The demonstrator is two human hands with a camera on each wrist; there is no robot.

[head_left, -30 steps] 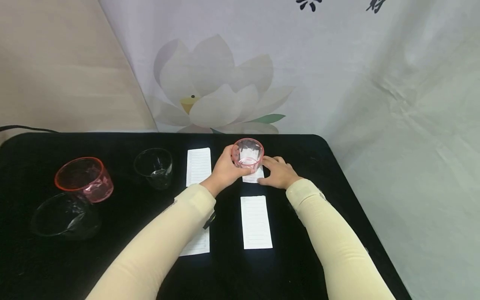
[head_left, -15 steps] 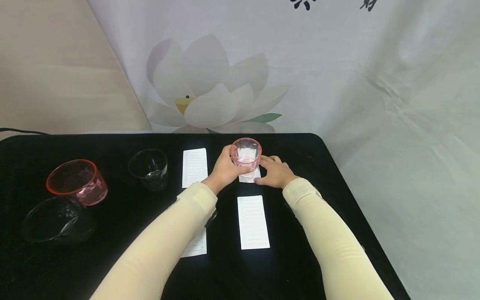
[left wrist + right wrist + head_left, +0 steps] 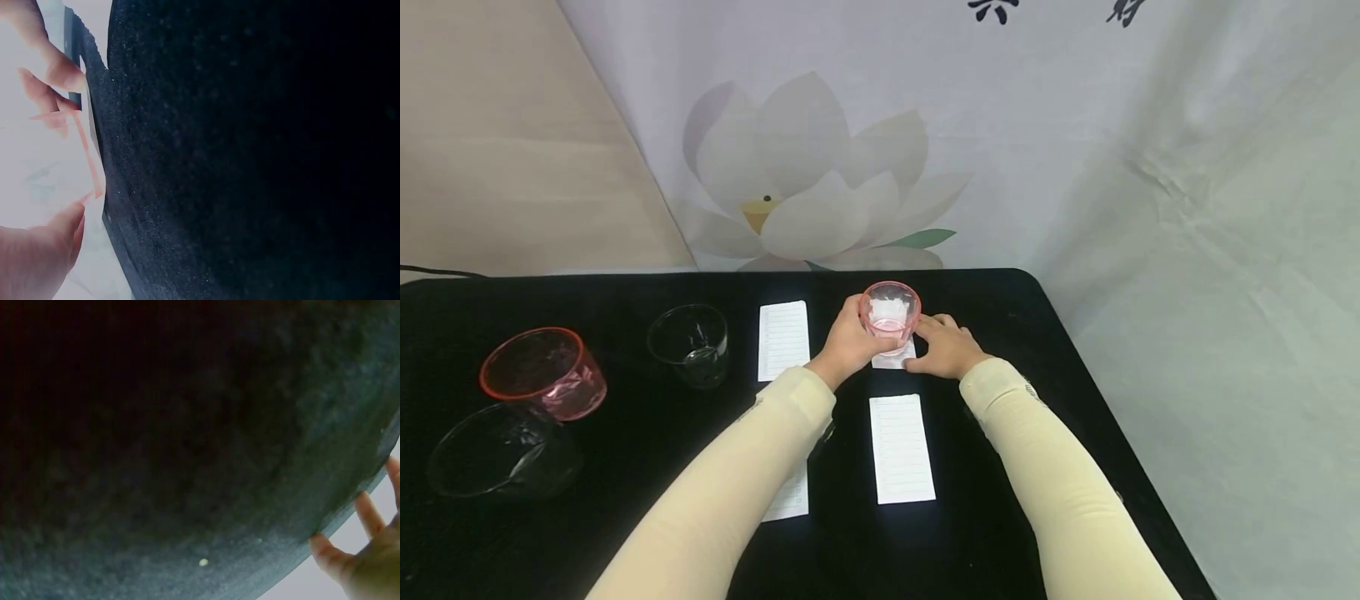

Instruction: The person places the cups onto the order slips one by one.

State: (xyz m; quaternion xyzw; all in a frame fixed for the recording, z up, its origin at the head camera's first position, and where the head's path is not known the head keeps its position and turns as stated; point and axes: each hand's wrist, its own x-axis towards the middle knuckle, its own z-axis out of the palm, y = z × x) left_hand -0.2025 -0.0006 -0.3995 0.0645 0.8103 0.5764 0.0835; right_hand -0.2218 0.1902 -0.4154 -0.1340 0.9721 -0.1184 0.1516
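In the head view, my left hand (image 3: 844, 343) grips a small clear pink cup (image 3: 891, 329) near the table's back edge, thumb at its front. Beneath and behind the cup lies a white paper slip (image 3: 891, 362), partly hidden. My right hand (image 3: 946, 350) is at the cup's right side, fingers reaching to the cup and thumb by the slip's corner. In the left wrist view, the left thumb (image 3: 65, 228) rests against the pale cup, overexposed. The right wrist view shows right-hand fingers (image 3: 369, 512) spread, without the cup.
Several ruled white slips lie on the black table (image 3: 985, 500): one at back left (image 3: 783, 337), one in front (image 3: 902, 450), another partly under my left arm (image 3: 790, 496). Left stand a clear glass (image 3: 703, 354), a red-rimmed pink cup (image 3: 568, 387) and a larger clear glass (image 3: 542, 458).
The whole head view has drifted slightly, so things appear further left. Both hands stay around the pink cup, which has barely moved.
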